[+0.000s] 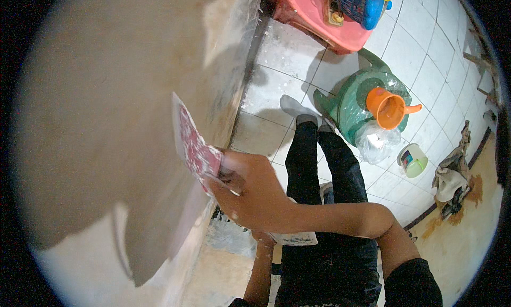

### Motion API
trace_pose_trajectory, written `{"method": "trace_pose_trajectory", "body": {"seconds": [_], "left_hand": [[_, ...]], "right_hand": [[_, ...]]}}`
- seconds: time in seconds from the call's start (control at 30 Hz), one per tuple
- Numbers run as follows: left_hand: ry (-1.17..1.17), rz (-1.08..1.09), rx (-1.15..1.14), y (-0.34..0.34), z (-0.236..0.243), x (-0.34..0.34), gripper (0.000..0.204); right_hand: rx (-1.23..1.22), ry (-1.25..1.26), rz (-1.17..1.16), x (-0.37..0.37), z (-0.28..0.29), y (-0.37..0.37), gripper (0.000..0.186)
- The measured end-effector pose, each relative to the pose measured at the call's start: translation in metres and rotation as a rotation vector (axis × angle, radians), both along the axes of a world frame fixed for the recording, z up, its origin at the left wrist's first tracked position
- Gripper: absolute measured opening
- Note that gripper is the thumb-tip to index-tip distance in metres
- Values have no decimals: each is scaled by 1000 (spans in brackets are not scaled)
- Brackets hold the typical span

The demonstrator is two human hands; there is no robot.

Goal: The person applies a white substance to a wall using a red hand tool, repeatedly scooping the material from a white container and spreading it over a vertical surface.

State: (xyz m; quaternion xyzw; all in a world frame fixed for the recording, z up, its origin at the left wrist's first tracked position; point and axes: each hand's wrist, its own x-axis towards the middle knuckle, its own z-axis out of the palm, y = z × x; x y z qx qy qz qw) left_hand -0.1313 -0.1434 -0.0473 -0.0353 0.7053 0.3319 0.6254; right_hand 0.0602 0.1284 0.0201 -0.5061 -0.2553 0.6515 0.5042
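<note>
My right hand (242, 184) grips a red, flat spreading blade (194, 142) smeared with white paste, its pale edge against or close to the beige wall (106, 120) on the left. Beneath my right forearm, my left hand (263, 238) is closed on a pale flat piece (295, 238) with dark and white smears; much of both is hidden behind the arm. A shadow of my hand and the blade falls on the lower wall.
Ahead on the white tiled floor (271, 46) stand a pink tub (351, 38) holding blue items, and a green stool (346, 94) bearing an orange dipper (386, 110) and a plastic bag (378, 142). At right lie a small tub (412, 160) and crumpled cloth (452, 179).
</note>
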Motion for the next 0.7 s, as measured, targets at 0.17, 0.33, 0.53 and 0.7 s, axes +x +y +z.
{"method": "trace_pose_trajectory", "body": {"seconds": [0.17, 0.33, 0.53, 0.7], "left_hand": [[-213, 95, 63, 19, 10, 10, 67], [-57, 16, 130, 48, 22, 25, 61], [262, -357, 197, 38, 6, 21, 64], [578, -661, 336, 6, -15, -1, 62]], "right_hand": [[-79, 212, 93, 39, -21, -13, 16], [104, -297, 65, 57, -116, 6, 16], [-118, -629, -105, 46, -238, 75, 16], [-92, -413, -130, 30, -200, 123, 15]]}}
